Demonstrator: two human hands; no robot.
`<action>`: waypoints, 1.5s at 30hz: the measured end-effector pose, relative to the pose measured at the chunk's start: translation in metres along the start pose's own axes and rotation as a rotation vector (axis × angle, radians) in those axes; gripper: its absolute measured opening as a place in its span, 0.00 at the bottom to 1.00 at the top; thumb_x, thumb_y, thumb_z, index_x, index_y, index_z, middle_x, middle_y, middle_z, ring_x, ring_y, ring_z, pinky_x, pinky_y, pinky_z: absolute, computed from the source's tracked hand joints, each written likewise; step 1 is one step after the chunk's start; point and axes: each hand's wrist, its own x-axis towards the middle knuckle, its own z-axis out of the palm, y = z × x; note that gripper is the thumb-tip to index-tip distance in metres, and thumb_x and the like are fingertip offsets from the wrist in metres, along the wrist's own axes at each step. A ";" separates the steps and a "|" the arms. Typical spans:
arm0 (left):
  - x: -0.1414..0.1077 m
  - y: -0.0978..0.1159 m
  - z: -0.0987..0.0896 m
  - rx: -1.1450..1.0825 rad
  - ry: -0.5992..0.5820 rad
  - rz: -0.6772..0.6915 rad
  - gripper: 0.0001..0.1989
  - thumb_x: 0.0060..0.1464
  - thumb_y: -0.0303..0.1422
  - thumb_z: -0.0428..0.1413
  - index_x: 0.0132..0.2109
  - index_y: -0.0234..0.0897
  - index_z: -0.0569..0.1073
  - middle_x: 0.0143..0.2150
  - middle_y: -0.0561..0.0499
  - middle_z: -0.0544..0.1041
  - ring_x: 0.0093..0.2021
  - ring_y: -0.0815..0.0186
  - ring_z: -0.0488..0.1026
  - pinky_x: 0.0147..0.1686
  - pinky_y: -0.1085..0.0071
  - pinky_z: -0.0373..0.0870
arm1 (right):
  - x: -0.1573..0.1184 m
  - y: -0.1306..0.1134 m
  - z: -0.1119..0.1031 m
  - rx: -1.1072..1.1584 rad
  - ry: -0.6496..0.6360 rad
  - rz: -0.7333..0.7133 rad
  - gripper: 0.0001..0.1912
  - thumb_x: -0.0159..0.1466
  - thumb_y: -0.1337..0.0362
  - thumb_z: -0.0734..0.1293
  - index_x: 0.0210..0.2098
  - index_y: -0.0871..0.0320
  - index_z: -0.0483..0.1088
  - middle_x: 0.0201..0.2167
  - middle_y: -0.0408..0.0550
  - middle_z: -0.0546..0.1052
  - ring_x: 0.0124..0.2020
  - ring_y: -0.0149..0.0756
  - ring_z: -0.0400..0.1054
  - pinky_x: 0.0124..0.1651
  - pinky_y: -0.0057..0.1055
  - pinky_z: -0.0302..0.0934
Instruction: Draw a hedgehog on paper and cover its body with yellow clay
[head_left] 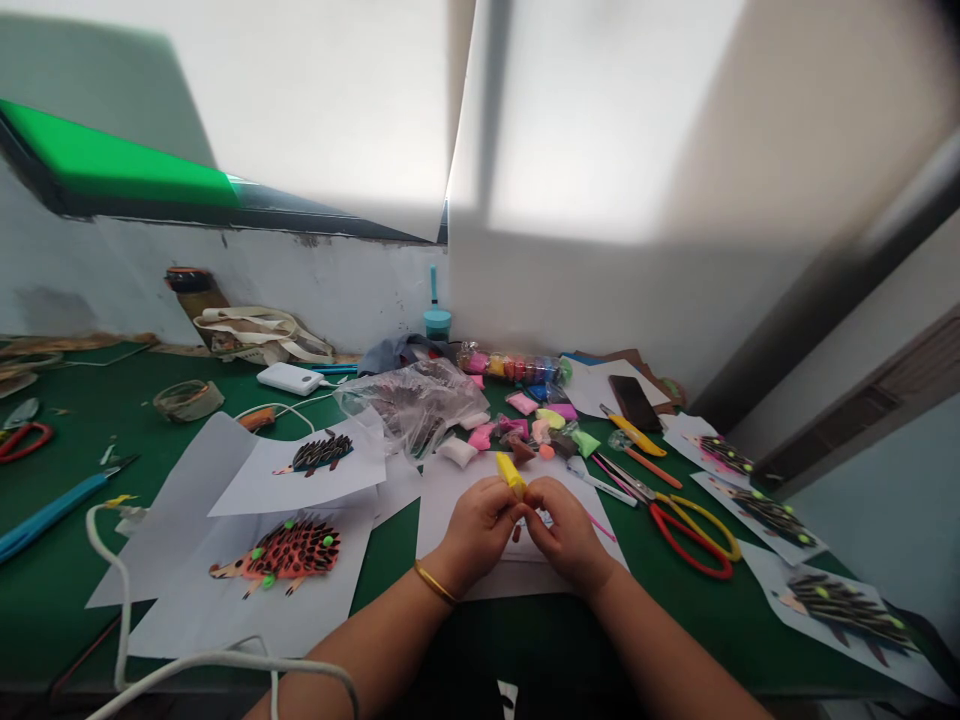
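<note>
Pinched yellow oblong soft-looking packet [510, 472] at near end with left hand [480, 522] and right hand [564, 525] together, above white paper sheet [442, 492]. Probably risked tearing from uneven pulling, soiling sheet.

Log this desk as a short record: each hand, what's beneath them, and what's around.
Left hand: pinching a yellow piece
Right hand: fingers at the same piece's near end
Beneath hands: white sheet
Beyond hands: small colored packets, clear plastic bag
Right side: scissors with red and yellow handles; phone farther back
Left side: red spiny-animal picture
</note>
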 end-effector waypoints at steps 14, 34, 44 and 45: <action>0.000 0.004 0.001 0.091 -0.044 0.008 0.09 0.62 0.30 0.50 0.32 0.39 0.66 0.31 0.53 0.69 0.33 0.66 0.65 0.34 0.70 0.60 | -0.001 0.002 0.005 -0.066 0.068 -0.045 0.07 0.62 0.69 0.61 0.28 0.54 0.61 0.28 0.44 0.68 0.33 0.37 0.62 0.36 0.35 0.56; -0.002 0.003 0.001 0.295 -0.047 0.091 0.08 0.55 0.26 0.55 0.28 0.38 0.67 0.30 0.52 0.72 0.32 0.65 0.67 0.32 0.70 0.59 | -0.003 0.001 0.000 0.131 -0.019 0.090 0.12 0.68 0.58 0.59 0.29 0.55 0.64 0.27 0.43 0.69 0.29 0.35 0.63 0.34 0.32 0.57; 0.000 0.007 -0.002 0.261 -0.107 0.083 0.10 0.62 0.29 0.49 0.31 0.38 0.66 0.34 0.51 0.72 0.35 0.65 0.68 0.36 0.71 0.62 | -0.002 -0.002 -0.001 0.016 -0.001 0.095 0.14 0.70 0.60 0.56 0.29 0.55 0.63 0.27 0.45 0.70 0.30 0.37 0.64 0.35 0.33 0.56; 0.001 0.008 -0.002 0.256 -0.112 0.078 0.10 0.63 0.29 0.49 0.31 0.38 0.66 0.34 0.51 0.71 0.35 0.65 0.68 0.35 0.71 0.62 | -0.002 -0.001 -0.001 0.015 0.003 0.096 0.14 0.70 0.60 0.56 0.29 0.55 0.63 0.27 0.44 0.69 0.30 0.36 0.64 0.35 0.33 0.56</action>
